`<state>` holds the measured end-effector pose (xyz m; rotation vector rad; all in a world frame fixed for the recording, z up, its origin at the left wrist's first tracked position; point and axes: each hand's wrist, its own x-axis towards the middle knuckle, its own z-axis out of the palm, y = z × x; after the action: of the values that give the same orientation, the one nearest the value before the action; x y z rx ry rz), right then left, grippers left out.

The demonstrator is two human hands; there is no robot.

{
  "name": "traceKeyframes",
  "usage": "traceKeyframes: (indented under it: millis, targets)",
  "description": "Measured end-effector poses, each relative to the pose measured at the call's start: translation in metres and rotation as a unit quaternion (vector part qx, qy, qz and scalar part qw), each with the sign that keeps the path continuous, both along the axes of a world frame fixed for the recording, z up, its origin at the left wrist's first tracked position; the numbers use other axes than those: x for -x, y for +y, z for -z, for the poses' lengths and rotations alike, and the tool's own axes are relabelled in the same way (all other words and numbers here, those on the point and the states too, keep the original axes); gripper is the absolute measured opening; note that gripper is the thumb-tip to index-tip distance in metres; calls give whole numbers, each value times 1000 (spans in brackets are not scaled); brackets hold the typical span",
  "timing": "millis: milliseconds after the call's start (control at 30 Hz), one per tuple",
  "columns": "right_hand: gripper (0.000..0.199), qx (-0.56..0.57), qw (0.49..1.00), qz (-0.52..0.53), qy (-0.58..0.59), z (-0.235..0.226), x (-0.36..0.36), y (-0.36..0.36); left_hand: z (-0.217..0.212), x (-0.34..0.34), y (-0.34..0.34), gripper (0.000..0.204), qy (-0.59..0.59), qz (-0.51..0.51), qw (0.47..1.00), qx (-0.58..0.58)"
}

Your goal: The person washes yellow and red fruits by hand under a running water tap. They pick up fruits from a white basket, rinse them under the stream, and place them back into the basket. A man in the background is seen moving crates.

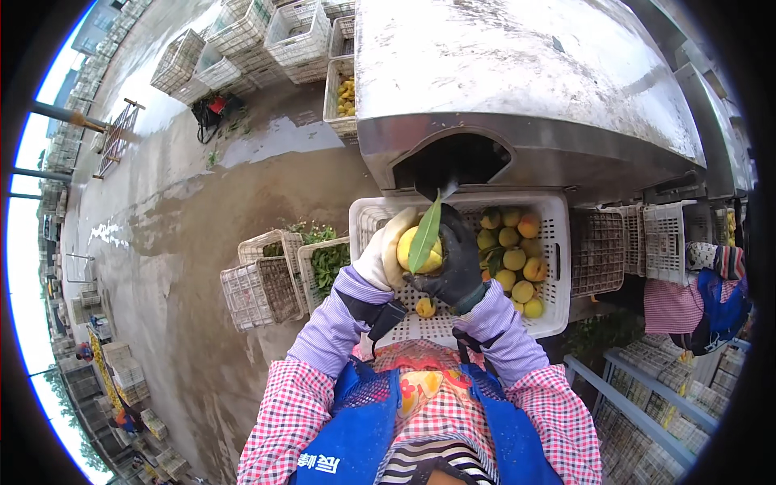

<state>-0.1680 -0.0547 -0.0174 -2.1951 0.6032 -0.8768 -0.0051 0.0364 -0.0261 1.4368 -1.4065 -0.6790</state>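
My left hand (385, 252), in a pale glove, is closed round a yellow peach (433, 259) with its fingers along the left side. A long green leaf (425, 233) lies across the front of the fruit. My right hand (455, 263), in a black glove, grips the same peach from the right; whether its fingers also pinch the leaf I cannot tell. Both hands are over a white plastic crate (560, 267). Several yellow-green peaches (514, 259) fill the crate's right part, and a lone orange-yellow peach (425, 307) rests on its floor below my hands.
Just beyond the crate stands a metal machine (517, 65) with a dark opening (451, 162). Crates with green leaves (330, 265) are at my left; a brown crate (596, 252) adjoins on the right. A blue rail (647, 404) runs at lower right, and another person (699, 299) is beyond.
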Motion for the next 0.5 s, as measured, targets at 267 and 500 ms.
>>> traceKeyframes:
  millis: [267,500]
  targets:
    - [71,175,958,228,26,60,-58,-70,25,24,10,74,606,-211,732,-230]
    - [68,-97,984,150,-10,24,-83,-103,97,46,45,50,396,-243,850,-248]
